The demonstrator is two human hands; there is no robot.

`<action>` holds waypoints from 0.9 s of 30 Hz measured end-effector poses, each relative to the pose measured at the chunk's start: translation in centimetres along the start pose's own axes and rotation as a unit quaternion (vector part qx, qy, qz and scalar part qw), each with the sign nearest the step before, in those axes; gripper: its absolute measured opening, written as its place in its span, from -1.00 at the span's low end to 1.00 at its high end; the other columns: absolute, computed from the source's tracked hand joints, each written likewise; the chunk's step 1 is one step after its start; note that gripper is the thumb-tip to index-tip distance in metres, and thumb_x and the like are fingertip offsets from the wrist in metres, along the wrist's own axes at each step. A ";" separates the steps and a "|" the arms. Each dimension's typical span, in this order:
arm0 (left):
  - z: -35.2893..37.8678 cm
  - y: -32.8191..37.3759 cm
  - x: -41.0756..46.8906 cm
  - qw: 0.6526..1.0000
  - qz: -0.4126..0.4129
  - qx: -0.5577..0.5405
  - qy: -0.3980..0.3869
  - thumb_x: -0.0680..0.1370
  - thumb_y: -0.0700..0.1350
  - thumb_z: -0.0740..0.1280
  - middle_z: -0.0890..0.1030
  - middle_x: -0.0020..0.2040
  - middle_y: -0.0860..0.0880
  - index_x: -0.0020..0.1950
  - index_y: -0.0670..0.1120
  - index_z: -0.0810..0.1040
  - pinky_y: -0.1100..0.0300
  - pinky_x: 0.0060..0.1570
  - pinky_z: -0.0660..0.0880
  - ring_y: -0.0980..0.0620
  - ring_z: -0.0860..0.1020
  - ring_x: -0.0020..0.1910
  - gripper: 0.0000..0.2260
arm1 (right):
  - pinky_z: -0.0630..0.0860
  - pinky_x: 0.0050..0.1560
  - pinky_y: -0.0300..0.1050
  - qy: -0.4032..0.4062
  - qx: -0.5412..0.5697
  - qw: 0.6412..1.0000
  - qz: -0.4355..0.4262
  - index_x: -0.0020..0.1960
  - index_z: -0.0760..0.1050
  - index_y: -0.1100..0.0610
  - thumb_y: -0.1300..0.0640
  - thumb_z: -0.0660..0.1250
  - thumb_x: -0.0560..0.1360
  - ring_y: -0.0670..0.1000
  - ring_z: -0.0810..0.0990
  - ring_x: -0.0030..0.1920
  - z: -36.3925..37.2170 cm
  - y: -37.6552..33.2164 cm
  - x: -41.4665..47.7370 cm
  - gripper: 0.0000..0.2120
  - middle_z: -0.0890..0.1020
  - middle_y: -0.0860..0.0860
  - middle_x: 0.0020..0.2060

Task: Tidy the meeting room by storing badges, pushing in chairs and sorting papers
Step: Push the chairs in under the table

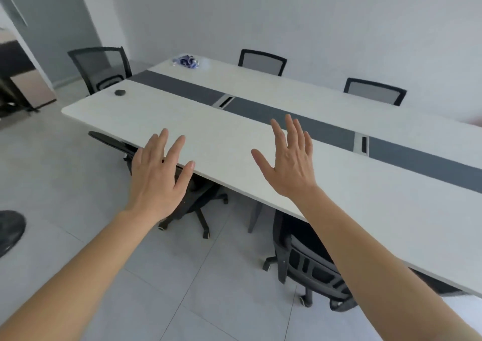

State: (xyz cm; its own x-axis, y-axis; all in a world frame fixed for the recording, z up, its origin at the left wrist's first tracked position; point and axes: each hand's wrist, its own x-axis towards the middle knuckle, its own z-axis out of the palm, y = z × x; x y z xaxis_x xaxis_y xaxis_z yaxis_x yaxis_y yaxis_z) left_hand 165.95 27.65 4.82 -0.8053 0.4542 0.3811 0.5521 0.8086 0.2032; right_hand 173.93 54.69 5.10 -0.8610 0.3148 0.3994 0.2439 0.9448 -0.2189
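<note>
A long white meeting table (234, 137) with a dark grey centre strip runs from lower right to upper left. My left hand (159, 173) hovers open, fingers spread, over the table's near edge, above a black office chair (193, 200) tucked under the table. My right hand (289, 158) is open with spread fingers above the tabletop. A second black chair (310, 265) sits under the near edge at the right. A small pile of blue lanyard badges (186, 61) lies at the table's far end.
A mesh chair (101, 67) stands apart from the far left corner of the table. Two mesh chairs (262, 61) (374, 91) stand along the far side by the wall. A small dark round object (120, 92) lies on the table. A black round base (9, 230) sits on the floor at left.
</note>
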 end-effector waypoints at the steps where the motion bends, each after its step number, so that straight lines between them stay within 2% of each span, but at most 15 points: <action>1: -0.5 -2.0 0.1 1.000 -0.001 0.007 -0.006 0.64 0.21 -0.01 0.16 0.58 -0.21 0.56 -0.05 0.23 -0.28 0.44 0.20 -0.25 0.15 0.54 -0.44 | -0.14 0.59 0.15 -0.003 0.002 1.000 -0.005 0.62 -0.03 0.02 -0.37 0.00 0.59 0.12 -0.12 0.62 0.6 -1.7 0.9 -0.26 -0.03 0.13 0.62; 7: -3.0 -12.3 2.3 0.998 -0.056 0.018 0.001 0.65 0.21 -0.02 0.16 0.58 -0.19 0.56 -0.05 0.23 -0.21 0.44 0.22 -0.21 0.15 0.55 -0.45 | -0.08 0.58 0.19 -0.030 0.008 0.998 -0.047 0.62 0.00 0.03 -0.37 -0.01 0.59 0.14 -0.10 0.61 4.3 -10.3 6.1 -0.26 -0.01 0.12 0.62; 12: -1.1 -17.0 5.3 0.995 -0.095 -0.007 -0.008 0.65 0.18 0.05 0.14 0.59 -0.18 0.58 -0.05 0.21 -0.17 0.46 0.17 -0.17 0.12 0.56 -0.46 | -0.12 0.58 0.15 -0.059 0.024 0.997 -0.048 0.62 0.00 0.02 -0.37 -0.02 0.60 0.12 -0.11 0.61 8.9 -14.4 10.1 -0.27 -0.01 0.12 0.62; 21: 6.8 -25.1 15.4 0.990 -0.094 0.014 -0.103 0.64 0.26 -0.09 0.10 0.61 -0.12 0.60 0.00 0.17 -0.15 0.50 0.15 -0.14 0.10 0.58 -0.40 | -0.10 0.58 0.16 -0.129 0.072 0.988 -0.040 0.62 0.04 0.02 -0.37 -0.05 0.59 0.14 -0.08 0.61 22.7 -18.9 18.9 -0.27 0.01 0.13 0.61; 24: 8.9 -27.7 19.2 0.984 -0.095 0.032 -0.147 0.58 0.31 -0.19 0.12 0.61 -0.12 0.59 0.01 0.18 -0.17 0.49 0.19 -0.13 0.13 0.57 -0.32 | -0.08 0.58 0.15 -0.170 0.088 0.981 -0.012 0.62 0.03 0.02 -0.38 -0.05 0.60 0.15 -0.07 0.61 27.0 -19.8 22.1 -0.27 0.01 0.14 0.61; 27: 10.8 -31.3 23.1 0.978 -0.071 0.070 -0.183 0.58 0.30 -0.19 0.16 0.60 -0.13 0.57 0.00 0.23 -0.15 0.46 0.24 -0.13 0.19 0.55 -0.32 | -0.07 0.58 0.14 -0.206 0.107 0.973 0.018 0.62 0.04 0.03 -0.37 -0.05 0.60 0.16 -0.05 0.61 30.7 -21.3 25.1 -0.27 0.02 0.15 0.61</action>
State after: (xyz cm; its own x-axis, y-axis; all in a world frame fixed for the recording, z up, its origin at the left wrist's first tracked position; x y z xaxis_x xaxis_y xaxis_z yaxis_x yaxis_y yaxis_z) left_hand 127.67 16.84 -2.44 -0.9094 0.4160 0.0033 0.4144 0.9051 0.0952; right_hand 133.46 39.71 -7.54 -0.9701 0.2427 0.0081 0.2165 0.8796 -0.4237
